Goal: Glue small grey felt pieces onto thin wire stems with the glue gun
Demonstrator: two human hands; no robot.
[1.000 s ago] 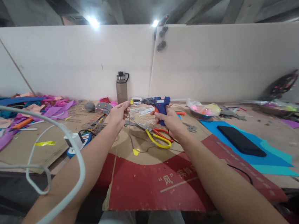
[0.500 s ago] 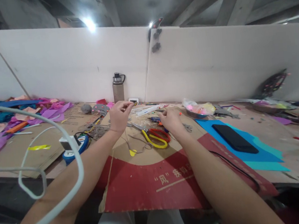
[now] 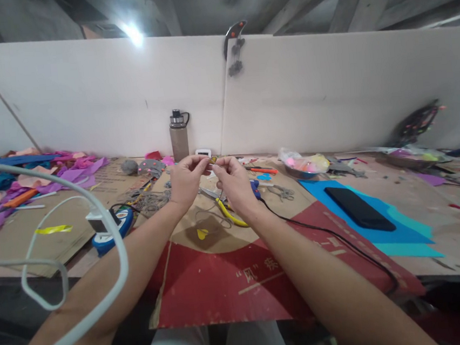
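Observation:
My left hand (image 3: 187,183) and my right hand (image 3: 233,183) meet fingertip to fingertip above the cardboard's far part. Both are closed in a pinch on something too small to make out; a bit of dark yellow shows between them. Below my right hand, yellow-handled scissors (image 3: 231,214) lie partly hidden by that hand. Thin grey cord (image 3: 214,217) runs down to a yellow heart-shaped piece (image 3: 202,233) on the cardboard (image 3: 221,292). Just right of my right hand is a blue tool (image 3: 255,189) with a black cable.
A bottle (image 3: 179,136) stands by the white partition. A black phone (image 3: 359,209) rests on blue sheets (image 3: 406,231) at right. Coloured scraps (image 3: 55,173) lie at left. A white cable (image 3: 120,259) loops across the near left. A bowl (image 3: 305,171) sits behind the sheets.
My right hand has moved left and away from the tools to meet my left hand, uncovering the blue tool, its cable and orange and blue pieces. The view has shifted slightly.

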